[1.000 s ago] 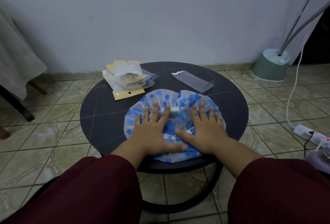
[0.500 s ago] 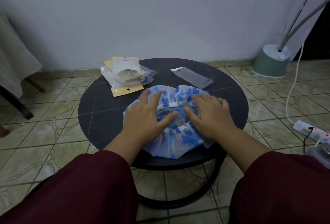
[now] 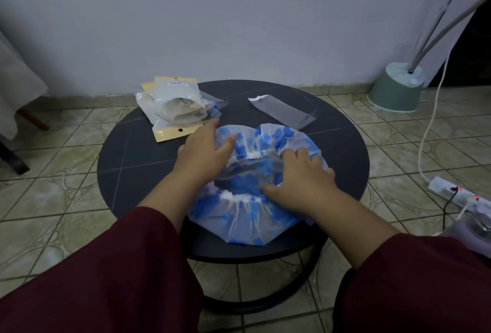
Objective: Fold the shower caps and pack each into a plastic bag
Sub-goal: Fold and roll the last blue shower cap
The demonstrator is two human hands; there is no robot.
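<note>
Fingers [image 3: 225, 144] of both hands lie nearly straight, pressing the blue-printed shower cap [image 3: 247, 210] onto the round table [image 3: 127, 162].

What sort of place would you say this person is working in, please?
Probably a room at home, not a workshop: a low round table on a tiled floor, a standing fan's base by the plain wall, and a power strip on the floor.

The right hand [image 3: 300, 181] hides the shower cap's [image 3: 247, 215] right side.
</note>
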